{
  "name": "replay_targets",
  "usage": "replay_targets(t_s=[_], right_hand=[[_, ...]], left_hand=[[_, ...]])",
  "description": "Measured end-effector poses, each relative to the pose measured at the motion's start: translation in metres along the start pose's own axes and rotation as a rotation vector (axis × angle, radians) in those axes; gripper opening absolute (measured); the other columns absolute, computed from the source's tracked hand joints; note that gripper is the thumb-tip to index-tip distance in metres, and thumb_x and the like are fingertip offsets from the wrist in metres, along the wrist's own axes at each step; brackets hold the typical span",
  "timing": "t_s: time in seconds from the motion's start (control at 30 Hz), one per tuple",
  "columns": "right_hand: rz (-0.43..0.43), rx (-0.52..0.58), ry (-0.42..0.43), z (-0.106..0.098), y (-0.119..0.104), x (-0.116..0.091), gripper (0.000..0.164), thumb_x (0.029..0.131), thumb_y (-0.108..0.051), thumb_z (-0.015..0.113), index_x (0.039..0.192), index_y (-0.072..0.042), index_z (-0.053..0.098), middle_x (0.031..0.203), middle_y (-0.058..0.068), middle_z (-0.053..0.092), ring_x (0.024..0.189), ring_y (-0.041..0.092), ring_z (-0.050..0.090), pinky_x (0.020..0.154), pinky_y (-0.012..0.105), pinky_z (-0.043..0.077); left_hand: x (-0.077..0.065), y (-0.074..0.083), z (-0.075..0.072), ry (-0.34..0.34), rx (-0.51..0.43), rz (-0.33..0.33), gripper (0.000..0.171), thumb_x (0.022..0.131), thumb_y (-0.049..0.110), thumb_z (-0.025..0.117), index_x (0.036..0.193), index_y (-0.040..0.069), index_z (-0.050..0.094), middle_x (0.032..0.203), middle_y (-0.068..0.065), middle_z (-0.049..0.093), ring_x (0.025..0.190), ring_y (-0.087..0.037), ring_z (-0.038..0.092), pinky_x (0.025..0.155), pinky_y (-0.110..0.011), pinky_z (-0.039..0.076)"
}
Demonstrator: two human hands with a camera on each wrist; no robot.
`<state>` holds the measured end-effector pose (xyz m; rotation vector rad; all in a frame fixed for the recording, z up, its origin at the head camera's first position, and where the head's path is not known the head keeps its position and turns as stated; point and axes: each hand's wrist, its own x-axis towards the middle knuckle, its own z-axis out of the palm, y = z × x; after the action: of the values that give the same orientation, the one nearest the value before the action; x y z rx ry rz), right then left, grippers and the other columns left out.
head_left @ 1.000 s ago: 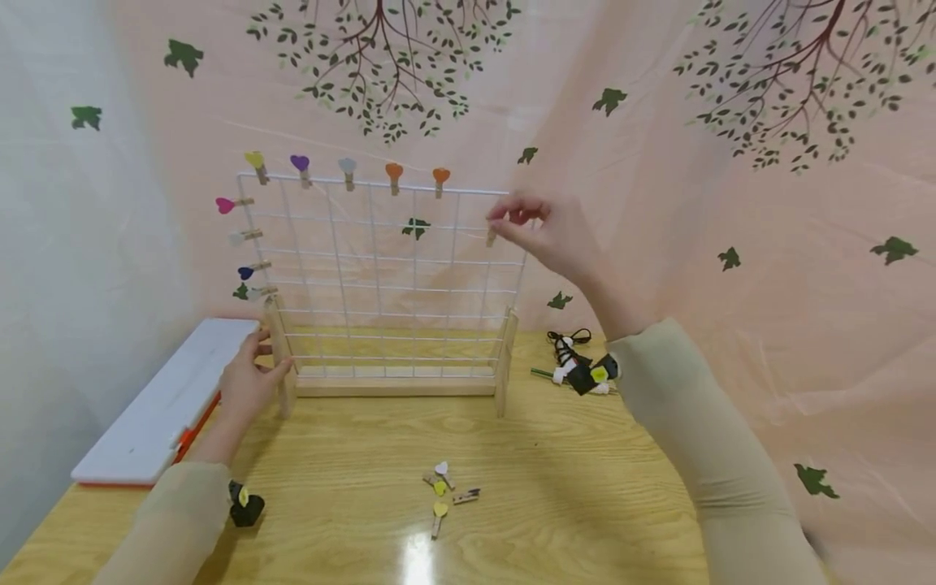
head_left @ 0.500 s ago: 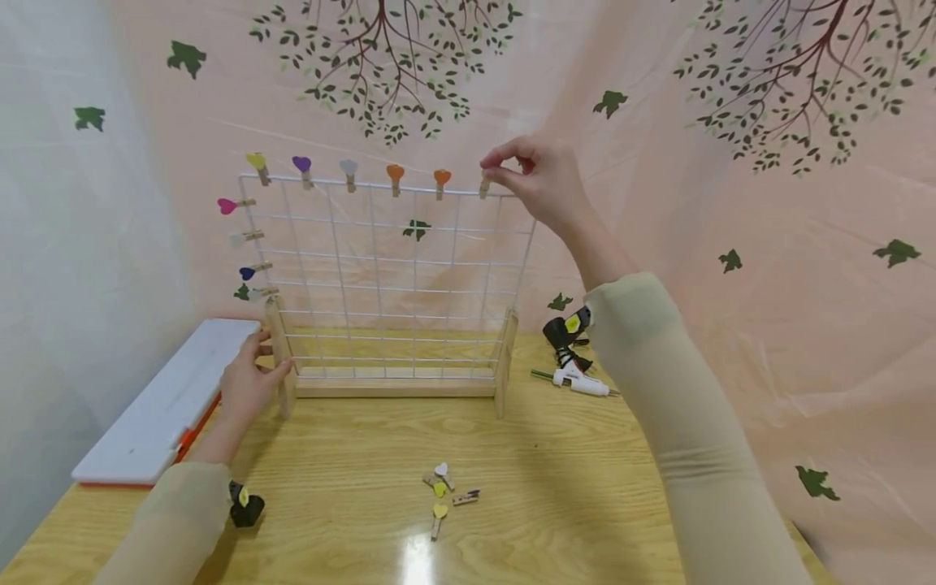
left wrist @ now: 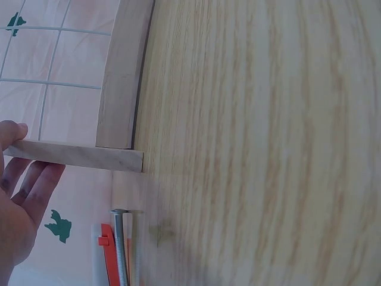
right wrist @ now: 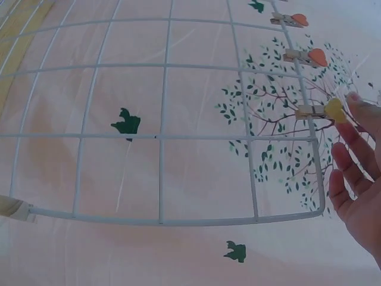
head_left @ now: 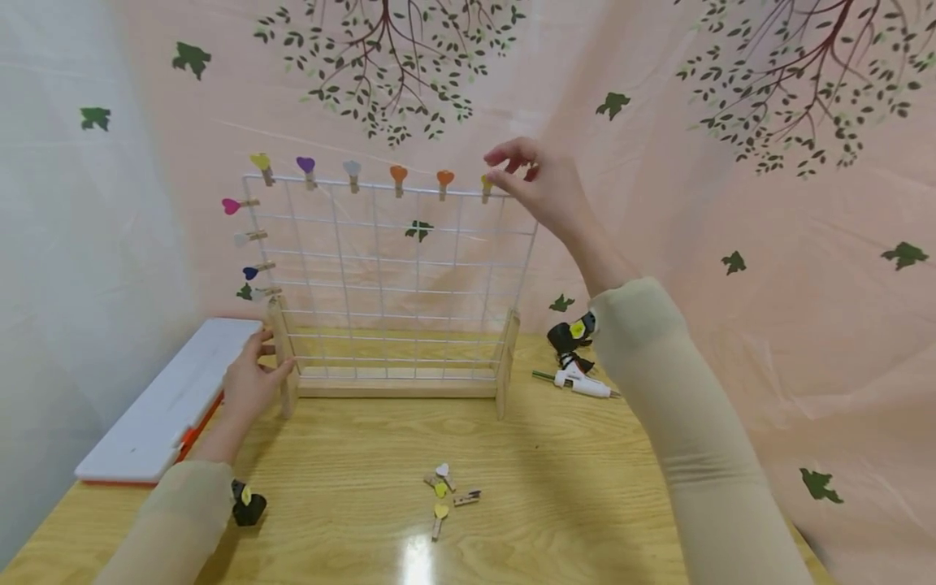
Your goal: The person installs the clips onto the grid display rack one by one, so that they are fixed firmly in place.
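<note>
And there you were at the top edge of the grid [head_left: 418, 261], your right hand [head_left: 544, 183] up by its right corner, thumb and fingers parted just beside the yellow heart clip [right wrist: 335, 111]. No pinch showed there; whether a fingertip brushed the heart, I couldn't tell. That clip sat upright on the top wire, biting it by itself!

Down low, your left hand [head_left: 249, 378] had the left upright [left wrist: 77, 154] pinched, thumb on 1 face and fingers on the other.

The score? 6 clips stood along the top edge, counting yours and the 5 others [head_left: 398, 173], and 4 side clips [head_left: 250, 273] stuck out from the left edge. 4 loose clips [head_left: 440, 512] lay bunched toward the near edge of the table [head_left: 366, 487], so by my reading 10 were done and 4 were left.

Now the room: the grid's right edge carried no clips, and that side looked the easier to reach. Below it, the glue gun [head_left: 585, 383] lay beyond the right upright [head_left: 504, 357]. On the table's left edge, the white case [head_left: 161, 406] left your left hand a tighter lane.
</note>
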<state>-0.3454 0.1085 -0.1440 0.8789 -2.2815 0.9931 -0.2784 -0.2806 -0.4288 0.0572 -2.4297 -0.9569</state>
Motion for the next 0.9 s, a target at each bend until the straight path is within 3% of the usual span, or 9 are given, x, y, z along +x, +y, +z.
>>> replay_targets(t_s=[0.17, 0.27, 0.37, 0.47, 0.63, 0.77, 0.9], right_hand=[[-0.088, 0.021, 0.085, -0.005, -0.022, -0.02, 0.028, 0.083, -0.021, 0.064, 0.107, -0.008, 0.061, 0.103, 0.002, 0.06, 0.088, 0.013, 0.047, 0.073, 0.024, 0.04], [-0.156, 0.032, 0.088, -0.003, -0.035, -0.039, 0.024, 0.082, -0.011, 0.063, 0.104, -0.001, 0.061, 0.108, 0.008, 0.06, 0.089, 0.017, 0.049, 0.073, 0.028, 0.041], [-0.201, 0.019, 0.053, 0.008, -0.025, -0.055, 0.024, 0.081, -0.01, 0.064, 0.104, -0.003, 0.062, 0.109, 0.007, 0.06, 0.088, 0.015, 0.05, 0.072, 0.027, 0.041], [-0.21, 0.023, -0.039, 0.025, -0.002, -0.075, 0.028, 0.081, -0.016, 0.066, 0.108, -0.01, 0.061, 0.111, 0.001, 0.059, 0.089, 0.012, 0.051, 0.072, 0.028, 0.042], [-0.126, 0.039, -0.269, 0.06, 0.027, -0.125, 0.038, 0.08, -0.031, 0.065, 0.116, -0.021, 0.056, 0.115, -0.008, 0.055, 0.092, 0.01, 0.049, 0.074, 0.035, 0.045], [-0.077, 0.033, -0.434, 0.092, 0.043, -0.169, 0.042, 0.079, -0.032, 0.067, 0.117, -0.022, 0.054, 0.115, -0.011, 0.054, 0.092, 0.006, 0.049, 0.075, 0.032, 0.045], [-0.098, 0.03, -0.592, 0.118, 0.056, -0.21, 0.045, 0.077, -0.027, 0.069, 0.119, -0.02, 0.054, 0.117, -0.01, 0.053, 0.095, 0.007, 0.051, 0.078, 0.027, 0.046]], left_hand=[[0.002, -0.005, 0.002, -0.001, -0.007, 0.009, 0.054, 0.082, 0.019, 0.064, 0.128, 0.003, 0.04, 0.102, -0.025, 0.058, 0.068, -0.035, 0.059, 0.061, -0.046, 0.048], [0.003, -0.006, 0.003, 0.003, -0.003, -0.002, 0.054, 0.081, 0.019, 0.064, 0.127, 0.003, 0.04, 0.103, -0.024, 0.059, 0.068, -0.034, 0.06, 0.061, -0.045, 0.048], [0.004, -0.007, 0.003, 0.0, 0.0, -0.011, 0.055, 0.081, 0.019, 0.064, 0.127, 0.003, 0.04, 0.103, -0.023, 0.059, 0.068, -0.033, 0.059, 0.061, -0.044, 0.048], [0.006, -0.007, 0.003, -0.006, -0.002, -0.007, 0.055, 0.082, 0.02, 0.064, 0.128, 0.004, 0.039, 0.104, -0.023, 0.058, 0.069, -0.033, 0.059, 0.062, -0.045, 0.048], [0.008, -0.009, 0.003, -0.013, -0.014, 0.009, 0.055, 0.082, 0.02, 0.064, 0.129, 0.004, 0.039, 0.103, -0.024, 0.059, 0.069, -0.035, 0.059, 0.063, -0.046, 0.048], [0.01, -0.01, 0.003, -0.012, -0.014, 0.01, 0.055, 0.082, 0.019, 0.064, 0.129, 0.004, 0.039, 0.103, -0.024, 0.059, 0.069, -0.034, 0.059, 0.063, -0.046, 0.048], [0.012, -0.009, 0.003, -0.01, -0.01, 0.009, 0.055, 0.082, 0.019, 0.064, 0.128, 0.004, 0.039, 0.104, -0.024, 0.059, 0.069, -0.035, 0.059, 0.063, -0.046, 0.047]])
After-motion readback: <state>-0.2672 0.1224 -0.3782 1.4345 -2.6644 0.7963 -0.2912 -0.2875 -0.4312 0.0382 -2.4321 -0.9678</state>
